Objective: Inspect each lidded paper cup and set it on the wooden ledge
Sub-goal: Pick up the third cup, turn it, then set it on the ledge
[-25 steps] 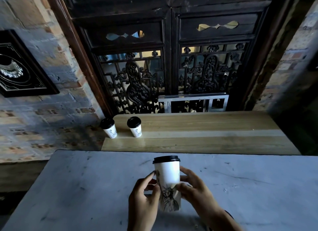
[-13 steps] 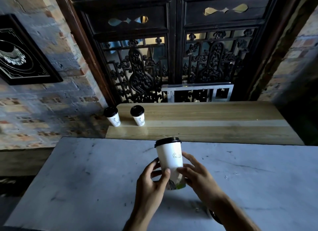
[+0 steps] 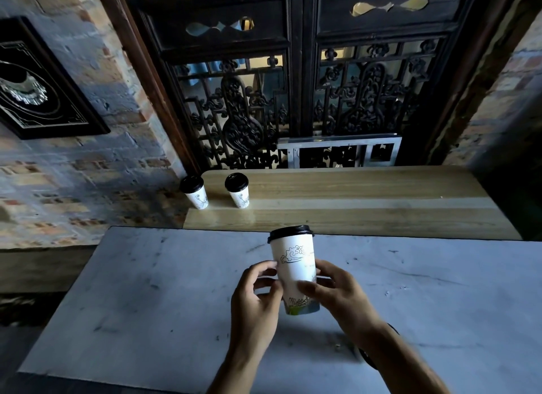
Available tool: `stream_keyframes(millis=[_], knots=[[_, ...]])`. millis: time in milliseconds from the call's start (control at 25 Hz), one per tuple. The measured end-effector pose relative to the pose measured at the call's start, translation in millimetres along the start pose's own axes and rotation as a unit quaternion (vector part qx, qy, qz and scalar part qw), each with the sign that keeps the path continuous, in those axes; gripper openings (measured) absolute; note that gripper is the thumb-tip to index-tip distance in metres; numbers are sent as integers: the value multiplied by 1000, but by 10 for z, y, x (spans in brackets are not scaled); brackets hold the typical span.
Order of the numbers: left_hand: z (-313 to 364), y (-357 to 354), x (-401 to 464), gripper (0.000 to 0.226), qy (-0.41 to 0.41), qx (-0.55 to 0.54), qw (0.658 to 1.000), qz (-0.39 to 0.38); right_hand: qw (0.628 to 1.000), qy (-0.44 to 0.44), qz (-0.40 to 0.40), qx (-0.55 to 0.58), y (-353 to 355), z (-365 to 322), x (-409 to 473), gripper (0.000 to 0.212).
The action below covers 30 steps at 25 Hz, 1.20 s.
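Around you the room is old brick wall [image 3: 88,170], patched grey and red, with a dark carved wooden screen [image 3: 296,100] filling the opening straight ahead; light shows through its fretwork. A black framed picture [image 3: 41,85] hangs on the brick to your left. Below you lies a pale marble table [image 3: 146,305], veined and scuffed with dark marks, its far edge butting against the wooden ledge [image 3: 366,206], a light plank surface running along the foot of the screen. A small metal frame [image 3: 340,153] stands at the back of that ledge, against the screen.

Two lidded paper cups already stand upright at the ledge's left end: the left cup [image 3: 195,192] at the very corner, the second cup [image 3: 238,190] just beside it, apart from each other.

You hold the third paper cup [image 3: 294,269] above the marble, nearly upright, its black lid [image 3: 290,233] on and a line-drawn cloud facing you. Your left hand [image 3: 255,299] has its fingers curled against the cup's left side; your right hand [image 3: 337,294] wraps the lower right, thumb across the front. Both hands grip it.
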<state>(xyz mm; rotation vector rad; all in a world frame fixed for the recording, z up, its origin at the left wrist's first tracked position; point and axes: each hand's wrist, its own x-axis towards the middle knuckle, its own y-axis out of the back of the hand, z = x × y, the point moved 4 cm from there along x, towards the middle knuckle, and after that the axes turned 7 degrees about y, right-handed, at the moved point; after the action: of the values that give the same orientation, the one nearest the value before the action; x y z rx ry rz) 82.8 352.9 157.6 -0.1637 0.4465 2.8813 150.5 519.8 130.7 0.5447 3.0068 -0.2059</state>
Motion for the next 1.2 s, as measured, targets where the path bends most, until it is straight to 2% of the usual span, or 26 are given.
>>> stream_keyframes(millis=[160,280,440,640,760,840,960,1080,1200], knots=[[48,-13,-33,27,4,-18,1000,-16,999,-12,18,26,25,14,0,74],[65,-8,-38,34,13,-22,999,-25,999,-8,13,51,43,-19,-25,66],[71,-7,-30,31,18,4,1000,-15,1000,7,-14,9,2,-75,-49,50],[108,-2,0,38,-1,7,1000,-9,999,11,27,18,27,-71,-26,56],[95,-38,28,33,20,-19,999,-16,996,2,39,75,50,-47,-1,39],[122,-57,30,29,22,-36,999,-25,997,3,28,78,43,-75,-7,40],[204,-84,37,38,12,-39,998,-48,997,18,18,77,52,-158,-23,35],[290,-107,79,37,5,-23,997,-73,996,34,34,75,71,-178,-1,38],[342,-56,173,20,4,-27,997,-70,994,43,66,74,78,-221,50,52]])
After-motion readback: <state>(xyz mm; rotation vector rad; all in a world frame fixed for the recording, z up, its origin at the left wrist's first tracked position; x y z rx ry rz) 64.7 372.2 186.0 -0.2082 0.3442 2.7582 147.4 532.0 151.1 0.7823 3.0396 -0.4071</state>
